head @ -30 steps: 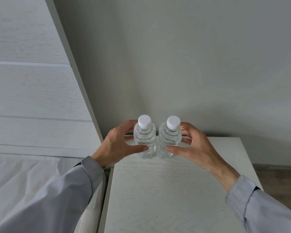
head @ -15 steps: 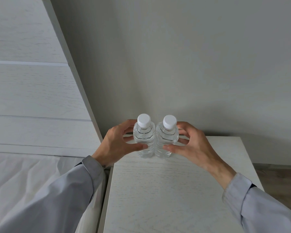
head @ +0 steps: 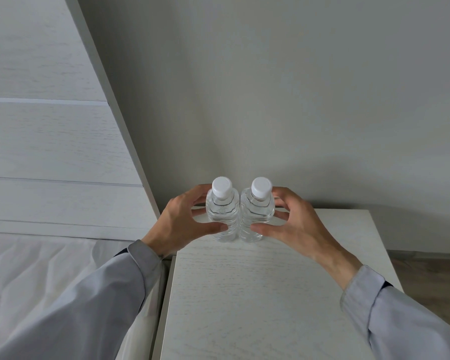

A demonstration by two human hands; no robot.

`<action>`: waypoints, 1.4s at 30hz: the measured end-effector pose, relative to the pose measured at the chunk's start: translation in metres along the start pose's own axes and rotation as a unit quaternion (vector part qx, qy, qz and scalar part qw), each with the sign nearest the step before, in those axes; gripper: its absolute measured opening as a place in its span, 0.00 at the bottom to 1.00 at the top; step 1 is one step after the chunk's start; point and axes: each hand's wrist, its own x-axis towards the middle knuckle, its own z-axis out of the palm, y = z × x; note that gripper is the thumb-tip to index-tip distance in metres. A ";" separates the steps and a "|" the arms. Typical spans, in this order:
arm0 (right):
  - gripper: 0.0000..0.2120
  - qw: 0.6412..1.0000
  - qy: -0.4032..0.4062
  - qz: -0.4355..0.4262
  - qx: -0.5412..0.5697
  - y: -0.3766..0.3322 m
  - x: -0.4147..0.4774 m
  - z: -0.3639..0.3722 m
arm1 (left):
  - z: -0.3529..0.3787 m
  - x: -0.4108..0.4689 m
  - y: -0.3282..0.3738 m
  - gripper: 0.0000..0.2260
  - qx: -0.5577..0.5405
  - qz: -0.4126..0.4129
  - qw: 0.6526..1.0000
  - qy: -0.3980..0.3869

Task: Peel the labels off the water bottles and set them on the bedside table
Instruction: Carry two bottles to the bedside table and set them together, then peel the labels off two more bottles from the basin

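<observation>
Two clear, label-free water bottles, the left bottle (head: 222,211) and the right bottle (head: 257,211), stand upright and touching at the bedside table's (head: 244,294) 12 o'clock edge. Placement looks done; next, both hands need only release cleanly without tipping them. The left hand (head: 182,224) cups its bottle from 9 o'clock, the right hand (head: 291,224) from 3 o'clock, thumbs and fingers loosely clasping each.

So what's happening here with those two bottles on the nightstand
A person in grey sleeves is setting two clear plastic water bottles with white caps side by side near the back of the white wood-grain bedside table. The left hand wraps the left bottle and the right hand wraps the right bottle. Both bottles stand upright, touching each other, and no labels show on them.
</observation>
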 end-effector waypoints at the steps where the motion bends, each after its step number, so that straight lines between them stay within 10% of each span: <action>1: 0.33 1.000 0.000 0.002 -0.004 -0.001 -0.001 0.000 | 0.000 -0.001 0.001 0.37 0.007 -0.002 1.000 -0.002; 13: 0.41 0.996 -0.006 0.076 -0.043 -0.045 -0.015 -0.017 | -0.019 -0.014 0.047 0.43 0.088 -0.046 0.995 -0.031; 22: 0.38 0.980 -0.061 0.097 -0.161 -0.225 -0.059 -0.102 | -0.132 -0.062 0.212 0.33 0.226 -0.019 0.974 -0.029; 31: 0.40 0.930 -0.188 0.002 -0.315 -0.457 -0.116 -0.157 | -0.250 -0.169 0.399 0.35 0.353 -0.017 0.935 0.012; 42: 0.50 0.860 -0.295 -0.213 -0.356 -0.615 -0.213 -0.140 | -0.281 -0.404 0.548 0.42 0.402 -0.222 0.876 0.148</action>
